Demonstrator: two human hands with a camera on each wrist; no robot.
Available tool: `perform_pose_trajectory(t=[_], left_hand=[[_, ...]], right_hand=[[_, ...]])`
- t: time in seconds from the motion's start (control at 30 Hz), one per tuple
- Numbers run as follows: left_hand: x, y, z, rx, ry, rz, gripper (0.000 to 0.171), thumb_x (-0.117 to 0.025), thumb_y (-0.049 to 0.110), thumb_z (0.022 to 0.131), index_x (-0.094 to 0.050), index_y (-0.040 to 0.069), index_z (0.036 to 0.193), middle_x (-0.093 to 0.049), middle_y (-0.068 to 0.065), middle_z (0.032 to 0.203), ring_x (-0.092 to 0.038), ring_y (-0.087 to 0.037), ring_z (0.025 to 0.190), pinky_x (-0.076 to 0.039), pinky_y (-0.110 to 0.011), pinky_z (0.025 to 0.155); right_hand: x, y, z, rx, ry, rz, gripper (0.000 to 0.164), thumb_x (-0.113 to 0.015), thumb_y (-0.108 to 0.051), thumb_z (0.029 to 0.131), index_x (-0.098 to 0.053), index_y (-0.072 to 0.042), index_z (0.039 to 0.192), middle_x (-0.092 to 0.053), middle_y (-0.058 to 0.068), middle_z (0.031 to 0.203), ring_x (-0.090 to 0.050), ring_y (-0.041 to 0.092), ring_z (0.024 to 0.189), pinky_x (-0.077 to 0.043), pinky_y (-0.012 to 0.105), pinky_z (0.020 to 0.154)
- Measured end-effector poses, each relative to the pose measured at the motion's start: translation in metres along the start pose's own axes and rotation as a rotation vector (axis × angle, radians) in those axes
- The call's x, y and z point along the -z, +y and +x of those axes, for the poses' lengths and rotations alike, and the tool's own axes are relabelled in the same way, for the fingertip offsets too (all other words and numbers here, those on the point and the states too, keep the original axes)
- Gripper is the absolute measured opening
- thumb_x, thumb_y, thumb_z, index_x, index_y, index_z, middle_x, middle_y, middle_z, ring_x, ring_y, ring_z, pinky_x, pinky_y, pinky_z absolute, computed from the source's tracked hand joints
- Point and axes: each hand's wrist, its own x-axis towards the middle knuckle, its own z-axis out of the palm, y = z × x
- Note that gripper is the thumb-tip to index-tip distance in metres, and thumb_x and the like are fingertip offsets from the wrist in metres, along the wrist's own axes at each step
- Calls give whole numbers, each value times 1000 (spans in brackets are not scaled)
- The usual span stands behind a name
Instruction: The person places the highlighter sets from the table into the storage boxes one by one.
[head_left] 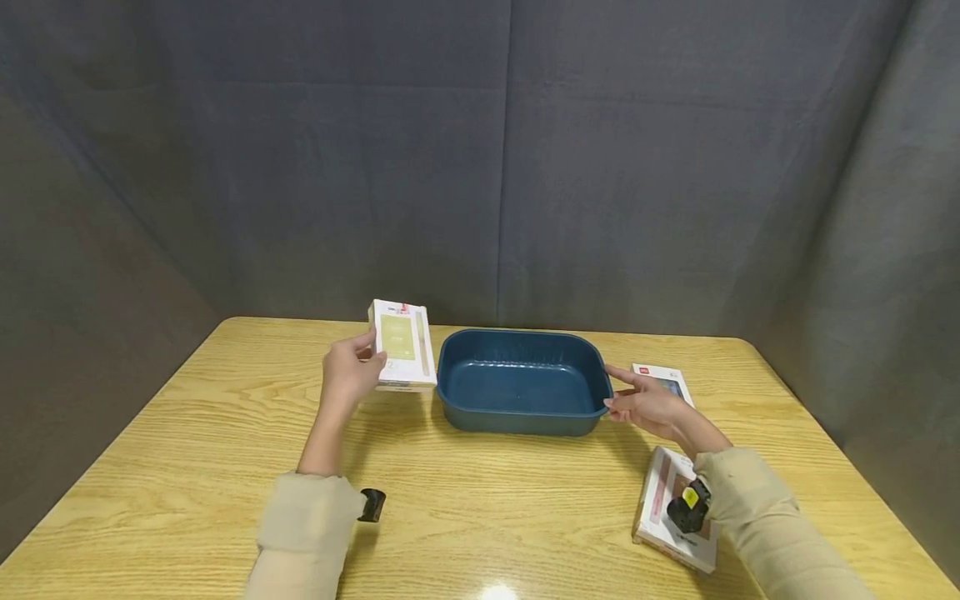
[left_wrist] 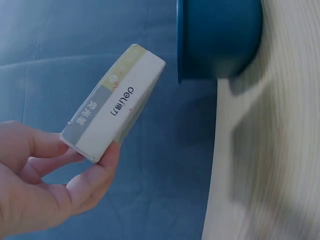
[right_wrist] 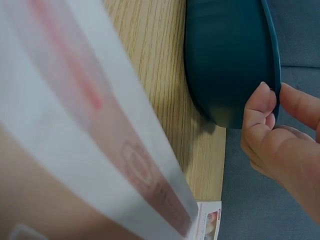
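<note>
My left hand point(head_left: 351, 375) pinches a slim white cardboard box point(head_left: 402, 343) with a yellow panel, thumb on one face and fingers on the other. It is held tilted above the table, just left of a dark blue plastic basin point(head_left: 525, 425). In the left wrist view the side of this box point(left_wrist: 120, 102) shows "deli" lettering. The basin stands upright on the table, with nothing visible inside. My right hand point(head_left: 651, 405) pinches the basin's right rim; the right wrist view shows thumb and fingers on either side of that rim point(right_wrist: 276, 60).
A white box with a pinkish stripe point(head_left: 660, 500) lies on the wooden table point(head_left: 480, 508) under my right forearm. Behind the right hand lies another white box point(head_left: 660, 372), partly hidden. A grey curtain point(head_left: 450, 167) hangs behind the table.
</note>
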Motion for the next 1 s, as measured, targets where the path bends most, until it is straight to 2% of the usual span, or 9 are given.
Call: perform_pose_trajectory(t=[0.07, 0.2, 0.27, 0.5, 0.77, 1.0], left_hand=[[-5, 3, 1, -2, -2, -29, 41, -55, 0, 85, -48, -3, 125, -50, -27, 118, -53, -35, 102, -51, -33, 66], [-13, 7, 3, -9, -27, -70, 42, -58, 0, 83, -50, -2, 124, -56, -28, 108, -59, -28, 83, -47, -23, 52], [-18, 7, 4, -4, -45, -84, 42, -60, 0, 82, -51, -2, 123, -57, -28, 105, -59, -25, 77, -45, -22, 50], [-33, 8, 9, 21, -84, -113, 42, -62, 1, 80, -54, -2, 121, -56, -28, 107, -58, -30, 90, -49, -27, 55], [-46, 13, 11, 68, -121, -142, 41, -62, 0, 80, -53, -3, 121, -57, -28, 107, -60, -25, 79, -50, -25, 52], [-55, 18, 14, 92, -133, -125, 40, -65, 2, 79, -56, -3, 118, -59, -25, 104, -62, -29, 81, -51, -32, 56]], right_hand=[[0, 0, 1, 0, -3, -3, 69, -43, 10, 88, 1, 2, 141, -46, 6, 73, -55, 15, 69, -47, 29, 72], [0, 0, 3, -10, 6, -10, 68, -43, 10, 88, -1, 1, 142, -47, 7, 73, -56, 16, 69, -47, 30, 74], [0, 0, 3, -15, 9, -15, 68, -42, 10, 88, -1, 1, 142, -47, 7, 74, -56, 16, 69, -47, 31, 74], [-1, -2, 2, -5, -4, -14, 68, -42, 10, 89, 0, 2, 141, -47, 7, 73, -55, 15, 68, -47, 29, 72], [0, -1, 2, -4, -6, -4, 69, -43, 10, 89, 1, 2, 141, -48, 7, 73, -56, 16, 68, -47, 29, 71], [0, -1, 3, -2, -15, -2, 68, -43, 10, 89, 1, 2, 141, -48, 7, 73, -56, 15, 68, -47, 28, 71]])
